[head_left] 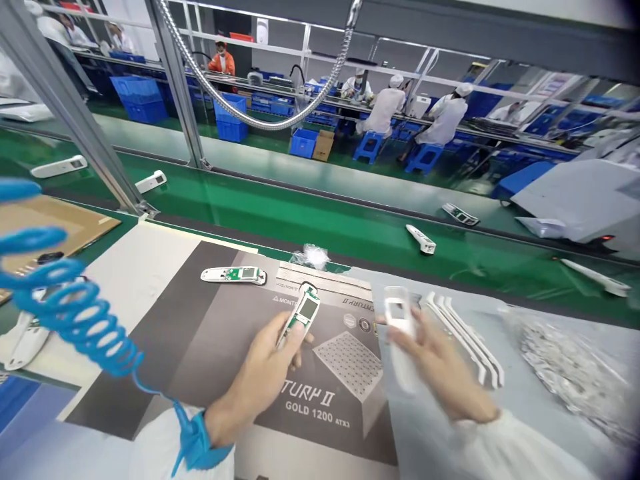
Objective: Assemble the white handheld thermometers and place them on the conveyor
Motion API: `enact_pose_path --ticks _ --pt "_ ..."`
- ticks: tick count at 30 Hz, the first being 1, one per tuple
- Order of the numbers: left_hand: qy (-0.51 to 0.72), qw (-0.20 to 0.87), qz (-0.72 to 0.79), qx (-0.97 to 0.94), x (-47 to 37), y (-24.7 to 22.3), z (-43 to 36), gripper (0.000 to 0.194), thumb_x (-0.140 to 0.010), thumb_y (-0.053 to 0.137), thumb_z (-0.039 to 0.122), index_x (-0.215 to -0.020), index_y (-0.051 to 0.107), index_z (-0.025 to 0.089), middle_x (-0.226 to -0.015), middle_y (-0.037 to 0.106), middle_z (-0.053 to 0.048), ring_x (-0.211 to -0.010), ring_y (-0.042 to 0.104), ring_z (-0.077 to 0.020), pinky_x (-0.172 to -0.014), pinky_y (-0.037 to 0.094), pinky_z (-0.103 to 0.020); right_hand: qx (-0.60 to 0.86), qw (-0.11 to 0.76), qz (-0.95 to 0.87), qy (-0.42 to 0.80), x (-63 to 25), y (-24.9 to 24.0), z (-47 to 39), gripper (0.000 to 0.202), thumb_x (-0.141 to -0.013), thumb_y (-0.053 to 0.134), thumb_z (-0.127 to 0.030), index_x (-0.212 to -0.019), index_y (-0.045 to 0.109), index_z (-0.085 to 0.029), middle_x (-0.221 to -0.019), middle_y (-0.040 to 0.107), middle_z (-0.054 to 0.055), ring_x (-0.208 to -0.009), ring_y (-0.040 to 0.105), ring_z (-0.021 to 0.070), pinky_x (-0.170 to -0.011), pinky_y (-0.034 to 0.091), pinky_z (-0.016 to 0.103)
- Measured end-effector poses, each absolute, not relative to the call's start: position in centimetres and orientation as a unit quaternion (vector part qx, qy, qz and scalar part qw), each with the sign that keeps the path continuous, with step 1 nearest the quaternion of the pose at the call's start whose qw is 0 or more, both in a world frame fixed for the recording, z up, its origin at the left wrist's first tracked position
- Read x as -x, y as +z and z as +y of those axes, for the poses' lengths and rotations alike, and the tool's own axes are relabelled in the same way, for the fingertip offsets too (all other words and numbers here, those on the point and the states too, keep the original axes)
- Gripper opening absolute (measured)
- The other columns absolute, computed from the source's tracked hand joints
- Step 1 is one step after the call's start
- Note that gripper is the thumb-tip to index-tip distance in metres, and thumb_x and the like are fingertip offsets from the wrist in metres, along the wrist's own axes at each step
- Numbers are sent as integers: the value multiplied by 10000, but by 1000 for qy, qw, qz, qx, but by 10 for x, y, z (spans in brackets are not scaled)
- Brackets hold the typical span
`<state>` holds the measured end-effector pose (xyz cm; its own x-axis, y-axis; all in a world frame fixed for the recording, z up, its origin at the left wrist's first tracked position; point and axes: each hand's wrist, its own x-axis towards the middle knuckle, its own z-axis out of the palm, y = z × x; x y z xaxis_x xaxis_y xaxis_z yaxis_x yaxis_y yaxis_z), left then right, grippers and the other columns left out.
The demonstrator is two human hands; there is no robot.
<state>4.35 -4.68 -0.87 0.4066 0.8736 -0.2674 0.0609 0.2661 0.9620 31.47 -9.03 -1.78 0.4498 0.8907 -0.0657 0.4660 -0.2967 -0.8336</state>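
My left hand [277, 347] grips an open thermometer half [306, 308], its green circuit board and small grey display facing up. A blue wrist strap with a coiled cord [75, 300] is around my left wrist. In my right hand [435, 350], blurred by motion, is a white housing cover [399, 307] with a window cut-out, held upright over the right edge of the printed cardboard. Another open thermometer half [235, 275] with a board and display lies on the cardboard [175, 333], beyond my left hand. White plastic strips [467, 337] lie just right of my right hand.
A clear bag of small parts [570, 367] lies at the right. Beyond the table runs a green conveyor [280, 200] carrying several white device pieces, such as this one [421, 239]. A metal post [90, 107] stands at the left; a metal hose [280, 123] hangs above.
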Motion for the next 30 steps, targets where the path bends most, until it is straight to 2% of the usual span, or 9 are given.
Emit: enact_pose_path --ticks 1,3,5,7,12,18,25,28,30 --pt "310 622 469 -546 -47 -12 -46 454 -977 379 535 -1121 626 182 -731 618 -25 -637 548 -152 -608 434 -268 691 455 -379 415 -287 -19 -90 546 -767 681 -455 -1268 538 -291 -1139 703 73 -875 685 279 -679 560 425" --pt "322 541 488 -605 -55 -19 -47 465 -1004 323 497 -1261 592 217 -928 683 -64 -802 612 -195 -735 477 -317 572 576 -230 537 -237 -25 -86 576 -653 803 -356 -1180 589 -260 -1146 694 65 -982 662 271 -835 557 454" --pt "330 462 477 -671 -60 -28 -49 406 -995 404 429 -1318 572 250 -1171 668 -74 -1049 602 -238 -939 444 -376 476 643 -148 582 -200 -31 -81 477 -736 763 -396 -1167 610 -260 -1173 676 56 -1098 618 268 -928 527 476" --pt "317 419 464 -714 -61 -35 -52 366 -975 469 372 -1301 597 262 -1287 631 -60 -1189 546 -263 -1056 372 -418 414 675 -116 599 -180 -34 -81 420 -817 699 -436 -1193 614 -269 -1196 660 47 -1179 571 260 -976 505 480" --pt "290 457 449 -711 -46 -44 -56 322 -980 484 364 -1257 614 263 -1242 662 -37 -1125 599 -220 -995 447 -361 373 664 -118 638 -180 -42 -89 398 -842 693 -429 -1206 615 -288 -1231 637 29 -1234 533 245 -1034 474 484" --pt "274 414 406 -767 -39 -50 -55 269 -959 539 298 -1208 631 252 -1218 672 -31 -1111 602 -219 -980 451 -359 369 668 -60 644 -189 -57 -89 457 -789 635 -659 -996 682 -254 -1141 662 32 -1290 498 243 -1130 389 423" --pt "288 409 444 -743 -41 -55 -56 250 -961 541 329 -1181 637 258 -1140 707 -11 -1010 654 -192 -885 504 -304 375 685 -53 622 -183 -53 -84 416 -787 664 -621 -974 680 -250 -1048 688 23 -1196 561 232 -1083 426 428" --pt "307 361 409 -780 -41 -61 -57 244 -958 550 317 -1179 630 249 -1163 693 -19 -1051 638 -197 -939 492 -320 359 704 -30 613 -179 -52 -84 364 -814 651 -591 -952 684 -255 -1030 693 8 -1167 574 215 -1077 426 402" --pt "307 307 373 -820 -41 -65 -59 290 -979 506 316 -1249 586 244 -1225 661 -46 -1110 615 -216 -965 487 -349 350 705 -25 616 -179 -49 -85 344 -834 627 -588 -939 682 -265 -1032 695 7 -1146 584 220 -1032 460 415"
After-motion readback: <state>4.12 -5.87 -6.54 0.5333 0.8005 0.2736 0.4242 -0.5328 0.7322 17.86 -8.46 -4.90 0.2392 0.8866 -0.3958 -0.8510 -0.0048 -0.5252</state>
